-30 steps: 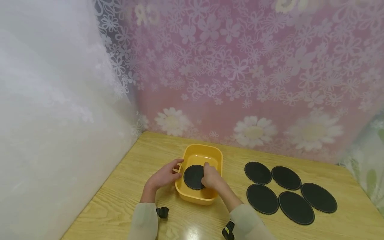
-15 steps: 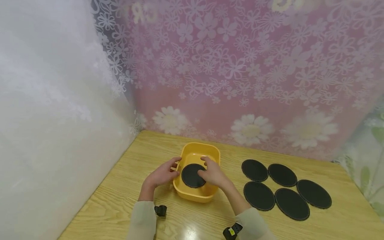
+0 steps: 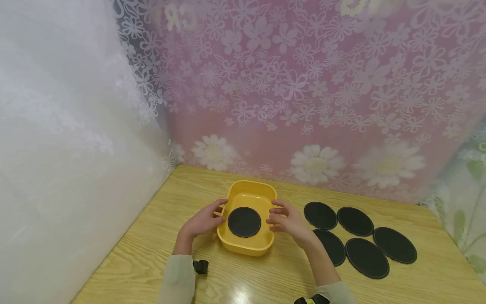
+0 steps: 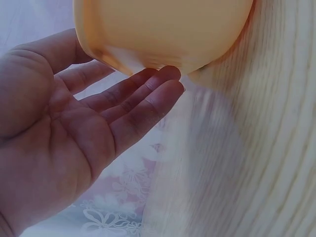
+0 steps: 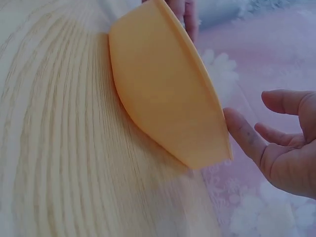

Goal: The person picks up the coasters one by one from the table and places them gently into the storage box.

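A yellow plastic tub (image 3: 246, 250) stands on the wooden table, with a black round coaster (image 3: 244, 222) lying flat inside. At the tub's left rim, my left hand (image 3: 201, 219) touches with thumb and fingers fairly straight. In the left wrist view, several fingertips of the left hand (image 4: 94, 118) rest against the tub's outer wall (image 4: 168, 29). By the right rim is my right hand (image 3: 292, 223), fingers spread and holding nothing. One fingertip of the right hand (image 5: 281, 148) meets the rim in the right wrist view; its thumb stands apart.
Several more black coasters (image 3: 367, 257) lie flat on the table (image 3: 144, 261) to the right, two rows side by side; my right forearm covers part of one. A pink flowered cloth (image 3: 265, 105) hangs behind the table and a white cloth (image 3: 76, 147) on the left.
My right hand has let go of the coaster inside the tub and moved right to the tub's rim. The left hand has stayed at the left rim.
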`<state>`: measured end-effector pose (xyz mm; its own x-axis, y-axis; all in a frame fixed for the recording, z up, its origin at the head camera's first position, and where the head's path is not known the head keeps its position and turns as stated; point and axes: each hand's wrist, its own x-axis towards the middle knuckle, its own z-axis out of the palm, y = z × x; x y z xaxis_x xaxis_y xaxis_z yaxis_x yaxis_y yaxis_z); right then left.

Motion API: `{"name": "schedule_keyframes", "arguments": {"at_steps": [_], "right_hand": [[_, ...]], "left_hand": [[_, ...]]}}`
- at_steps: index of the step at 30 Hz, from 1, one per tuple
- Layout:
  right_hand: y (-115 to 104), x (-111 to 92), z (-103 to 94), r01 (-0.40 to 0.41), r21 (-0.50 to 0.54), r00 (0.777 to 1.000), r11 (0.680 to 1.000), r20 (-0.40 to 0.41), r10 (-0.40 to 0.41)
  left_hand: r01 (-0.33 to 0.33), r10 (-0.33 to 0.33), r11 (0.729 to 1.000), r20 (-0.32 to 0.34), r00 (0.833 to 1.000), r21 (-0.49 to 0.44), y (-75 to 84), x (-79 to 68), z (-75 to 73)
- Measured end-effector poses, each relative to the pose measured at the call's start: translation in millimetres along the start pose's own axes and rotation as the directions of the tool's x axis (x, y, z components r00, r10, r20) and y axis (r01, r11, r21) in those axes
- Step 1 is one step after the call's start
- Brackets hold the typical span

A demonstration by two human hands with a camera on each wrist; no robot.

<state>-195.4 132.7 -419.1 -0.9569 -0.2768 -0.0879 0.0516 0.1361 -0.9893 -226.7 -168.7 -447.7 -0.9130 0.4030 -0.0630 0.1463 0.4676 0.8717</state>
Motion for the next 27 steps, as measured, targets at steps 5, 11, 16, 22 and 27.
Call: {"name": "schedule_keyframes", "arguments": {"at_steps": [5,11,16,22,27], "right_hand": [[10,-19,-24.3,-0.017,0.018,0.998,1.0,-0.061,0.018],[24,-42,-53.8,-0.031,0.045,0.991,0.998,-0.127,0.037],[32,-56,-75.5,-0.07,0.054,0.981,0.996,-0.176,0.078],[38,-69,-96.6,-0.096,0.034,0.972,0.995,-0.21,0.101],[44,-77,-110.3,-0.141,-0.016,0.964,0.99,-0.231,0.134]], "left_hand": [[0.011,-0.011,1.0,-0.009,1.0,-0.011,0.3,-1.3,2.3],[0.012,-0.012,1.0,-0.019,1.0,-0.01,-1.0,-2.8,6.2],[0.008,-0.008,1.0,-0.032,0.999,0.0,-0.9,-1.6,8.2],[0.002,-0.002,1.0,-0.035,0.999,0.008,-1.1,-2.5,8.7],[-0.014,0.015,1.0,-0.029,0.999,0.021,0.1,-4.4,8.5]]}}
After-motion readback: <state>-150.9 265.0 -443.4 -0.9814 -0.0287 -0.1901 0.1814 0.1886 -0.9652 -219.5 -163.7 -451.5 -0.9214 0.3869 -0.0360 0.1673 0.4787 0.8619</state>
